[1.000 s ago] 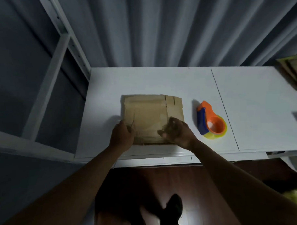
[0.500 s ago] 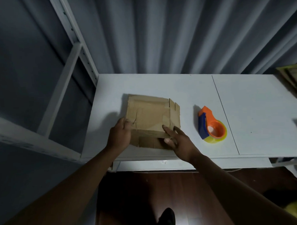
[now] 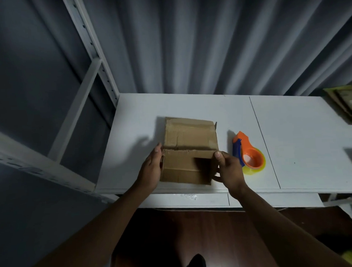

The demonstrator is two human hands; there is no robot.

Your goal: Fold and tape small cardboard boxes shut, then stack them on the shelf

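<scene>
A cardboard box [image 3: 189, 150] is held on the white desk [image 3: 303, 141] by both hands: left hand [image 3: 151, 170] pressed flat against its left side, right hand [image 3: 228, 168] pinching its right edge. A tape dispenser [image 3: 248, 152] lies just right of the box.

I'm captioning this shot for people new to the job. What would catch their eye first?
Probably the brown cardboard box in the middle of the white table, with the left hand flat against its left side and the right hand pinching its right edge. Next comes the bright orange and blue tape dispenser, lying just right of the box.
</scene>
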